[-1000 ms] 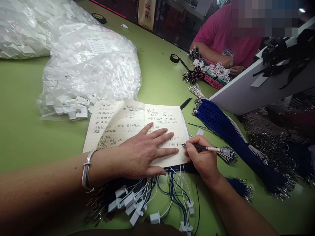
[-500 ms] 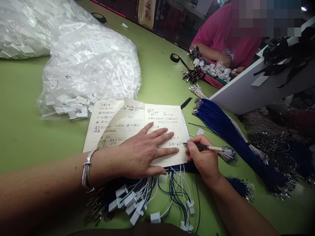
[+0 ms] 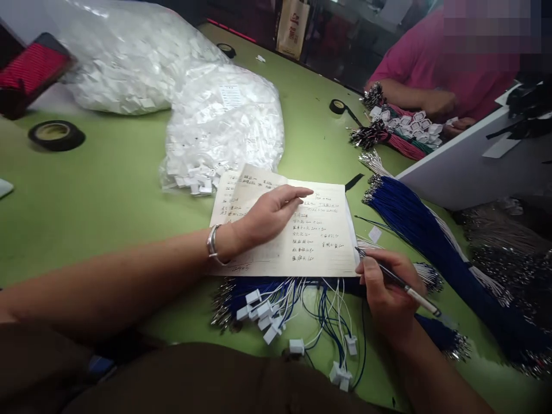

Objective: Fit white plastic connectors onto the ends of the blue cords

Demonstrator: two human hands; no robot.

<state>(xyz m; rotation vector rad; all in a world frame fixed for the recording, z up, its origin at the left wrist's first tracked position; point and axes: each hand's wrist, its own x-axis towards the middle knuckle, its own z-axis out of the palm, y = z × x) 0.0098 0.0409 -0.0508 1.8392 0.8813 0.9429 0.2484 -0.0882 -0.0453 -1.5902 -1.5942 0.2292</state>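
An open notebook point(image 3: 319, 264) with handwritten lines and numbers lies on the green table, its left page partly lifted. My left hand point(image 3: 269, 215) is over the middle of it, turned on edge with fingers stretched out, holding nothing. At the notebook's right edge, my right hand point(image 3: 388, 287) grips a pen point(image 3: 414, 294), its tip near the last written line. Under the notebook's lower edge, blue and white wires point(image 3: 325, 310) stick out, ending in white plastic connectors point(image 3: 269, 322). Metal-tipped wire ends point(image 3: 222, 305) show at their left.
Two clear bags point(image 3: 228, 126) of white connectors stand at the back left. Black tape rolls point(image 3: 56, 135) lie about. A long blue wire bundle point(image 3: 426, 247) lies at right beside a grey partition point(image 3: 466, 144). Across the table a person in a pink shirt point(image 3: 409, 57) handles wires.
My left hand has risen from lying flat and turned on edge, uncovering written lines. The pen has drawn back slightly from the page. The view has swung left.
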